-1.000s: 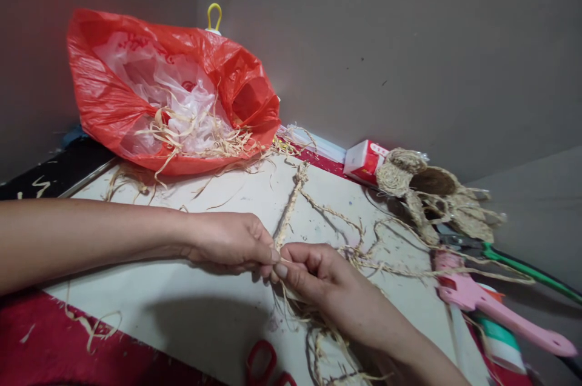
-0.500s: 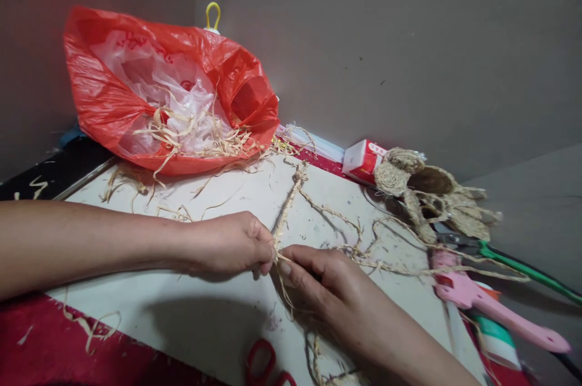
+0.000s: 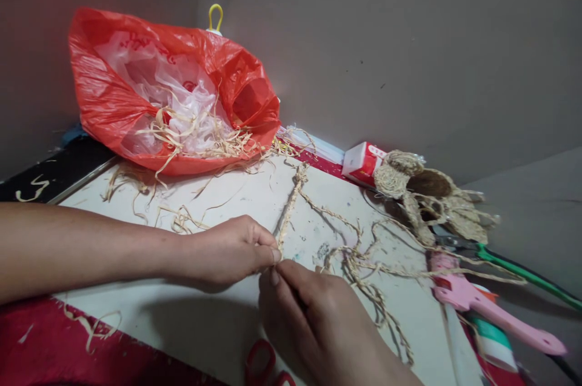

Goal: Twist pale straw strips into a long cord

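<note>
A braided cord (image 3: 290,204) of pale dry straw-like fibre runs from a knotted end at the back of the white board (image 3: 213,319) down to my hands. My left hand (image 3: 243,249) is closed, pinching the braid's lower end between thumb and forefinger. Right beside it, my right hand (image 3: 313,313) is closed too, its fingertips pressed together at the same end of the braid. The loose strands there are mostly hidden by my fingers. A thinner twisted cord (image 3: 364,259) branches from the knot and lies in loops to the right.
A red plastic bag (image 3: 104,95) with loose fibre strips leans at the back left. Red scissors (image 3: 260,362) lie at the front. On the right are a pink glue gun (image 3: 495,310), green-handled pliers (image 3: 522,271), a small red-and-white box (image 3: 364,162) and a woven fibre piece (image 3: 431,192).
My right hand has shifted a little left and down, its fingers closing in against my left. The strands that hung below the hands are now covered, and more looped cord shows on the right.
</note>
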{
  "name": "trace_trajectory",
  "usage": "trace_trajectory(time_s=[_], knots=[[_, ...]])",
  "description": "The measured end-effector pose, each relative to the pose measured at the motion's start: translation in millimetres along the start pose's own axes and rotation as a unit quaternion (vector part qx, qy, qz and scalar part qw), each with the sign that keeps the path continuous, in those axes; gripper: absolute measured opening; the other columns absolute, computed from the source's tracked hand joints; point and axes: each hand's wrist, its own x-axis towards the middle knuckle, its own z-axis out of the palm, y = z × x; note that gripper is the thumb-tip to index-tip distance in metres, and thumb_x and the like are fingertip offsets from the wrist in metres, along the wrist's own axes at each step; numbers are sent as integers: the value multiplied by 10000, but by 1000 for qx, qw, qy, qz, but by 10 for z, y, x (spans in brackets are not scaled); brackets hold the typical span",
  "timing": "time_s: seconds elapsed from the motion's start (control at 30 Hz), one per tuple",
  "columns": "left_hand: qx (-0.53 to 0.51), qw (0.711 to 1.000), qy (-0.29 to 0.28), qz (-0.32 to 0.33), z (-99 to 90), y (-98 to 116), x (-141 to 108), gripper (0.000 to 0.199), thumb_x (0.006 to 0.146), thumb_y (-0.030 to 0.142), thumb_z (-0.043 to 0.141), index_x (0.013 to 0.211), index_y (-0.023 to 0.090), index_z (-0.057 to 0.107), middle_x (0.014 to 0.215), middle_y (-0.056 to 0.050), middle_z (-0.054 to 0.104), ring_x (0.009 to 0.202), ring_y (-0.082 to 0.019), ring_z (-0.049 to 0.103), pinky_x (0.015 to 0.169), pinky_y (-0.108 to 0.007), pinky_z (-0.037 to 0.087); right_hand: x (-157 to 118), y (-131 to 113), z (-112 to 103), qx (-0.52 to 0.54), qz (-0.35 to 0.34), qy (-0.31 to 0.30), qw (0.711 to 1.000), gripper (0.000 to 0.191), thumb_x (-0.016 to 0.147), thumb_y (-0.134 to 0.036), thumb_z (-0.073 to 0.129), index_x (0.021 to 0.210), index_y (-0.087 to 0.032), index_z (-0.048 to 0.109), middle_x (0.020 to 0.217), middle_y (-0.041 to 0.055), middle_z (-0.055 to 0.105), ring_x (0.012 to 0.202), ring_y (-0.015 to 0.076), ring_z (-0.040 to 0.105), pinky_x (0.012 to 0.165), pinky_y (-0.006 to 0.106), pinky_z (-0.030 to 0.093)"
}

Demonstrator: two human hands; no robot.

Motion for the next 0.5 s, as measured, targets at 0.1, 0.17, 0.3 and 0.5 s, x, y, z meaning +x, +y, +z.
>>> trace_trajectory(time_s=[0.1, 0.17, 0.3, 0.5], knots=[[-14, 1000, -2, 2, 9, -5, -1, 244, 780, 263, 450, 560, 158, 457, 529, 55, 384, 525, -80, 328, 515, -218, 292, -41, 56, 103, -126, -50, 75, 988, 189, 833, -154, 436, 652, -207, 457, 464, -20, 487, 372, 98, 348, 447, 273, 151], [-27, 1000, -5, 5, 23, 2, -5, 235, 776, 258, 447, 585, 146, 525, 569, 31, 491, 558, -91, 411, 556, -220, 344, -61, 68, 133, -186, -79, 112, 973, 149, 786, -130, 438, 661, -205, 467, 465, -14, 513, 372, 107, 376, 445, 273, 138], [-43, 999, -7, 6, 50, 9, -14, 245, 784, 254, 447, 636, 134, 601, 652, -1, 598, 627, -114, 501, 617, -231, 402, -74, 14, 103, -217, -79, 91, 969, 125, 757, -112, 430, 688, -203, 481, 518, 4, 584, 390, 119, 457, 431, 262, 188], [-26, 999, -20, -14, 52, -23, -15, 248, 827, 273, 426, 675, 145, 575, 610, 24, 554, 558, -91, 452, 563, -213, 370, -77, -8, 233, -111, -71, 22, 991, 181, 648, -182, 590, 828, -173, 602, 592, 23, 631, 477, 163, 555, 421, 262, 324]])
